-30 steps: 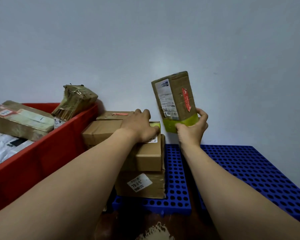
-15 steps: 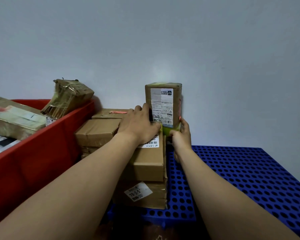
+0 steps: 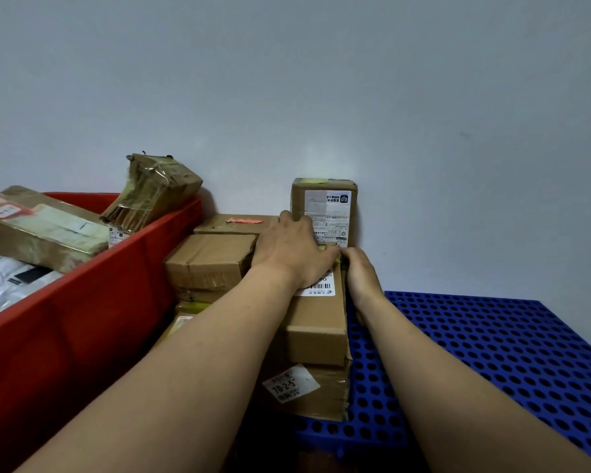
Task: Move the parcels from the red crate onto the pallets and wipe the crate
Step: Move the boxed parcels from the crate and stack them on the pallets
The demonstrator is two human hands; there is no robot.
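Observation:
A small brown parcel (image 3: 328, 209) with a white label stands upright on top of the stacked boxes (image 3: 316, 329), close to the wall. My left hand (image 3: 290, 254) lies flat on the top box, its fingers against the parcel's left side. My right hand (image 3: 360, 271) holds the parcel's lower right corner, its fingertips hidden behind it. The stack sits on the blue perforated pallet (image 3: 492, 336). To the left, the red crate (image 3: 82, 319) holds a long taped parcel (image 3: 38, 230), a crumpled brown parcel (image 3: 154, 189) leaning on its rim, and white bags (image 3: 4, 281).
More boxes (image 3: 209, 261) sit between the crate and the stack, one flat with red tape (image 3: 236, 223). The bottom box (image 3: 307, 390) carries a "70-2-5" label. A plain grey wall stands right behind everything. The pallet's right part shows bare blue grid.
My right hand brought the small parcel down from the air, turned it upright and set it on the stack by the wall. My left hand slid up against its side.

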